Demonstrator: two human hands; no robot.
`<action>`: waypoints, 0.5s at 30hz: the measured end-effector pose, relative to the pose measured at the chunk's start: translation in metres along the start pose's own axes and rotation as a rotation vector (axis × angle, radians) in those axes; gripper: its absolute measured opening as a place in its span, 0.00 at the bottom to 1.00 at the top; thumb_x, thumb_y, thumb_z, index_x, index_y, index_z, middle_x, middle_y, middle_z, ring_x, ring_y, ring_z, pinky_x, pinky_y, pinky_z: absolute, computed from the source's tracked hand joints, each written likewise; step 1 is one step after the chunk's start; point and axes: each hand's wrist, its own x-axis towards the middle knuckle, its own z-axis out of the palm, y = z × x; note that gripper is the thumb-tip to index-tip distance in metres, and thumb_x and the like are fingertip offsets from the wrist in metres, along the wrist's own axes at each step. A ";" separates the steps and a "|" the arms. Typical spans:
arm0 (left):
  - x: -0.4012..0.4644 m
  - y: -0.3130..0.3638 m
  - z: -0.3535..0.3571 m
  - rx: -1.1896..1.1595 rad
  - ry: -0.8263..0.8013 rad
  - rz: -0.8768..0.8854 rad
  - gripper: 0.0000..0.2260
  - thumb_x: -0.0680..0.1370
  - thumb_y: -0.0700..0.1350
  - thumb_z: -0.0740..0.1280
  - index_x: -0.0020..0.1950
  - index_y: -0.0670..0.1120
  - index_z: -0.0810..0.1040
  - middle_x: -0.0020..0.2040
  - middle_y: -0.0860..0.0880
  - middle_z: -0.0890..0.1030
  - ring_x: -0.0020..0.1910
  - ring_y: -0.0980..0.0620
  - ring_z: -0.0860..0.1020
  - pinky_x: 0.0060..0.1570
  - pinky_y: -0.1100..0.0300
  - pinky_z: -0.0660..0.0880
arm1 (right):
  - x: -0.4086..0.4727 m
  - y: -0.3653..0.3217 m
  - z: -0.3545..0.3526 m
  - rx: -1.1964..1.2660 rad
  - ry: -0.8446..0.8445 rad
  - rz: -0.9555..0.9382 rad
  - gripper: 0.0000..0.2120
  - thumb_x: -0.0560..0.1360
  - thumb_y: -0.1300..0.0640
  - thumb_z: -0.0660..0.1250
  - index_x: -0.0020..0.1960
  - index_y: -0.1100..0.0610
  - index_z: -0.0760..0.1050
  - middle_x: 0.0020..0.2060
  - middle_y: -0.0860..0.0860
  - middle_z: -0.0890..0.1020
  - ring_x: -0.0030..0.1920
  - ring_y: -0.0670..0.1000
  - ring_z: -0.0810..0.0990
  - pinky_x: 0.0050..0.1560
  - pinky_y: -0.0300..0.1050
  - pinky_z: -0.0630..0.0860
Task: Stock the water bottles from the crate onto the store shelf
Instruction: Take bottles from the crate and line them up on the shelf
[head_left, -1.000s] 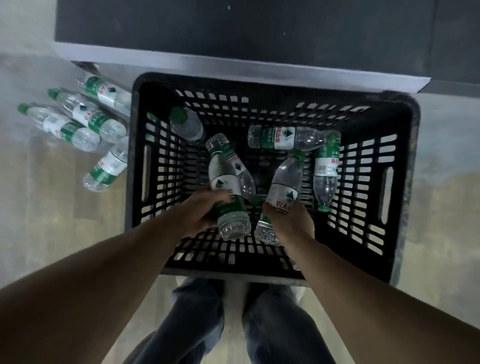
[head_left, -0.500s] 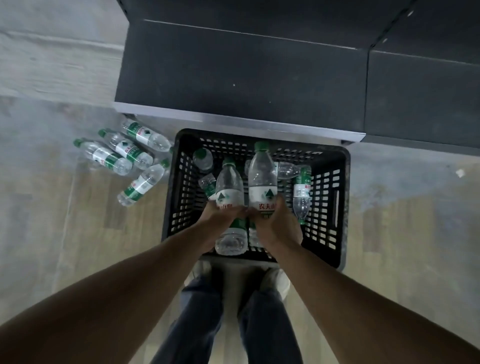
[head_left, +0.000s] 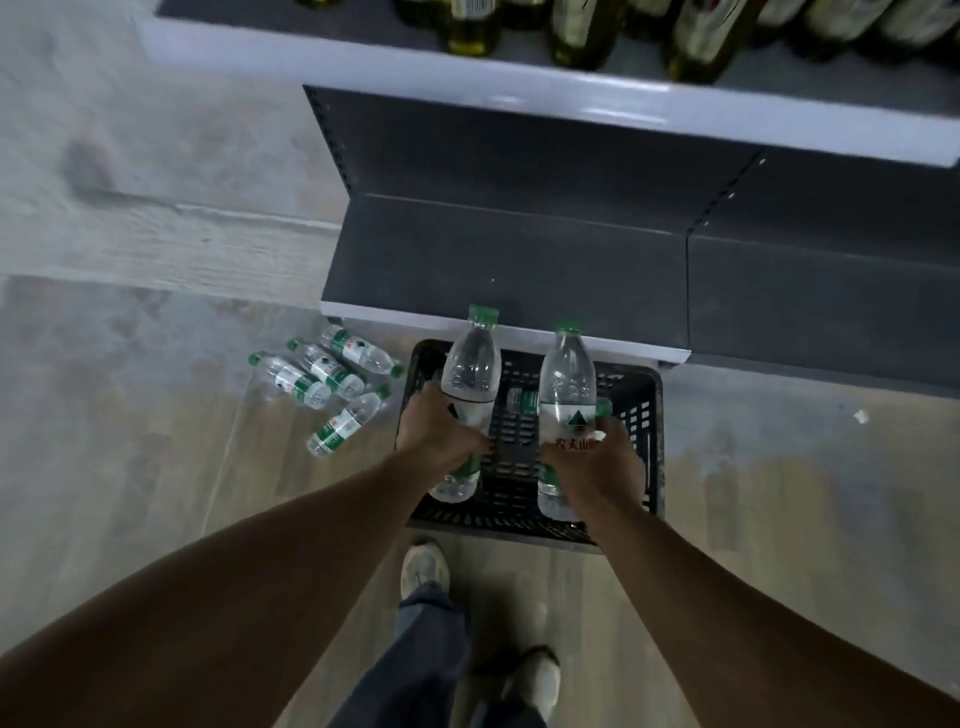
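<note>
My left hand (head_left: 439, 423) grips a clear water bottle (head_left: 471, 369) with a green cap, held upright above the black crate (head_left: 655, 447). My right hand (head_left: 597, 460) holds a second green-capped water bottle (head_left: 567, 384), also upright, beside the first. The crate stands on the floor against the dark grey bottom shelf (head_left: 509, 260), and at least one more bottle (head_left: 522, 401) lies inside it, mostly hidden by my hands.
Several water bottles (head_left: 322, 376) lie loose on the floor left of the crate. An upper shelf (head_left: 571, 98) carries dark oil bottles (head_left: 696, 36). My feet (head_left: 423, 569) stand just behind the crate on the wood-look floor.
Both hands have lifted their bottles up out of the crate and spread apart. My head has risen and moved back, bringing the upper shelf into view.
</note>
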 end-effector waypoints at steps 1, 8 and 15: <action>-0.013 0.008 -0.007 0.044 0.037 0.022 0.35 0.61 0.41 0.81 0.65 0.45 0.71 0.56 0.47 0.80 0.55 0.44 0.79 0.53 0.48 0.80 | -0.011 -0.004 -0.010 -0.003 0.022 -0.008 0.23 0.65 0.50 0.77 0.55 0.49 0.72 0.42 0.49 0.82 0.41 0.53 0.79 0.42 0.47 0.78; -0.108 0.089 -0.075 0.138 0.193 0.107 0.35 0.63 0.48 0.81 0.66 0.43 0.70 0.60 0.44 0.80 0.57 0.43 0.79 0.51 0.56 0.79 | -0.091 -0.060 -0.093 0.053 0.111 -0.082 0.28 0.68 0.46 0.75 0.63 0.53 0.71 0.52 0.55 0.83 0.54 0.60 0.81 0.50 0.48 0.77; -0.213 0.183 -0.149 0.068 0.342 0.278 0.28 0.61 0.51 0.81 0.55 0.47 0.72 0.51 0.49 0.81 0.47 0.47 0.79 0.42 0.54 0.77 | -0.153 -0.132 -0.189 0.158 0.192 -0.236 0.22 0.70 0.46 0.75 0.55 0.56 0.72 0.50 0.54 0.83 0.52 0.58 0.82 0.45 0.43 0.74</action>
